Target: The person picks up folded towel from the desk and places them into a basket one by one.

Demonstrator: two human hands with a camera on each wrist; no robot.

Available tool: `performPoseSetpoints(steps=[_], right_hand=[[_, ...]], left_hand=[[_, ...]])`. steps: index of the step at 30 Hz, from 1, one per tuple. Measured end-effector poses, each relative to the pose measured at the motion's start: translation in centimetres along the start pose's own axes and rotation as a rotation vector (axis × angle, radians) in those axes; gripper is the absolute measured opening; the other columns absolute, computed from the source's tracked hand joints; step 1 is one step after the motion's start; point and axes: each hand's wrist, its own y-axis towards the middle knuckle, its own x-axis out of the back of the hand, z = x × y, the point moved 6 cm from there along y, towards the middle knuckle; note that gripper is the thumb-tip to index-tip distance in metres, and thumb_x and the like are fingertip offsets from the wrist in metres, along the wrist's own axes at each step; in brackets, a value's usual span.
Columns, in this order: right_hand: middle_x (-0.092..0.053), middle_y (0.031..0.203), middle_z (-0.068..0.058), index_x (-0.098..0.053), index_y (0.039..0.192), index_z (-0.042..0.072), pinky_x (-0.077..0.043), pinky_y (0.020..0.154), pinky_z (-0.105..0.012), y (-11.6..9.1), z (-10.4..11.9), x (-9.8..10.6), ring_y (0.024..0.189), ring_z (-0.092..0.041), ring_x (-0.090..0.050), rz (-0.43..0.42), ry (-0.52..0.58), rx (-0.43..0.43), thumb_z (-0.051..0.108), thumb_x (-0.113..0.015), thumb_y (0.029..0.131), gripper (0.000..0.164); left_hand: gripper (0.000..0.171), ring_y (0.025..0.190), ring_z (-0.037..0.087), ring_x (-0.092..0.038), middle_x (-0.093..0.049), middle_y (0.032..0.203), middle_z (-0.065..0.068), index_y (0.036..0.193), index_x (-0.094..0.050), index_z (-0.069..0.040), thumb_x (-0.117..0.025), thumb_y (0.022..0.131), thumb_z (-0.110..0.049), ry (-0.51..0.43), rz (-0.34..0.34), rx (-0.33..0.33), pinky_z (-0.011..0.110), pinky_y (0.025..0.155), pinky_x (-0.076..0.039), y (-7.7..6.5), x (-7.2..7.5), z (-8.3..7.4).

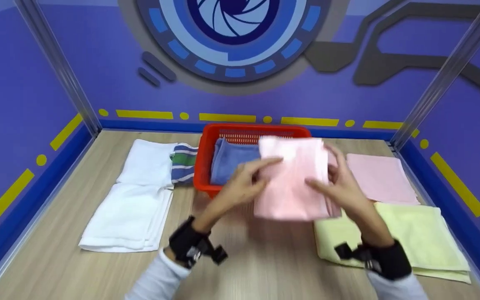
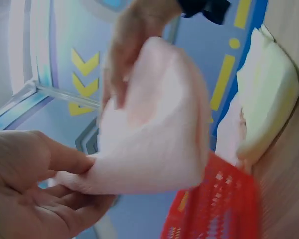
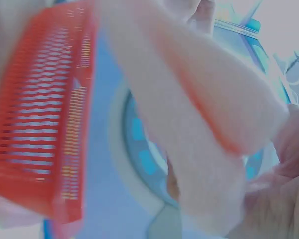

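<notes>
A folded pink towel (image 1: pixel 292 187) is held up in front of the red basket (image 1: pixel 206 187), overlapping its right part in the head view. My left hand (image 1: pixel 242 183) pinches the towel's left edge between thumb and fingers, as the left wrist view also shows at a corner of the pink cloth (image 2: pixel 144 164). At the opposite edge my right hand (image 1: pixel 344 185) grips it, thumb on the near face and fingers behind. Seen from the right wrist, the cloth (image 3: pixel 209 129) hangs in blurred, folded layers. A folded blue towel (image 1: pixel 233 160) lies inside the basket.
Two folded white towels (image 1: pixel 123 216) lie on the left of the table (image 1: pixel 244 262), beside a striped towel (image 1: pixel 183 162) against the basket. To the right are another pink towel (image 1: pixel 383 177) and yellow towels (image 1: pixel 415 237). Blue-purple walls (image 1: pixel 98 75) enclose the back and sides.
</notes>
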Motion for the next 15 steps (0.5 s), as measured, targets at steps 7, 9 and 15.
performPoseSetpoints(steps=[7, 9, 15], right_hand=[[-0.058, 0.116, -0.012, -0.016, 0.161, 0.013, -0.060, 0.073, -0.028, 10.9, 2.9, 2.2, 0.085, -0.011, -0.067, -0.165, 0.146, -0.046, 0.004, -0.063, 0.097, 0.080], [-0.052, 0.126, -0.016, -0.015, 0.161, 0.014, -0.059, 0.073, -0.027, 13.9, 2.6, 2.3, 0.089, -0.014, -0.064, -0.202, 0.120, -0.116, 0.004, -0.063, 0.096, 0.081], [-0.036, 0.154, -0.027, -0.016, 0.158, -0.001, -0.055, 0.084, -0.024, 18.8, -2.1, 0.8, 0.110, -0.023, -0.055, -0.129, -0.024, -0.346, -0.005, -0.063, 0.091, 0.082]], left_hand=[[0.058, 0.074, 0.013, -0.046, -0.058, 0.126, 0.016, 0.140, -0.060, -0.008, -0.048, 0.088, 0.014, -0.185, -0.076, 0.204, 0.020, 0.062, -0.043, 9.6, 5.0, 2.9], [0.061, 0.066, 0.007, -0.042, -0.054, 0.120, 0.014, 0.142, -0.059, -0.009, -0.045, 0.088, 0.015, -0.198, -0.060, 0.342, 0.017, 0.056, -0.038, 11.8, 6.0, 4.8], [0.067, 0.051, 0.004, -0.033, -0.061, 0.117, 0.013, 0.139, -0.061, -0.005, -0.038, 0.080, 0.017, -0.004, 0.097, 0.688, 0.016, 0.046, -0.029, 14.2, 5.0, 11.4]])
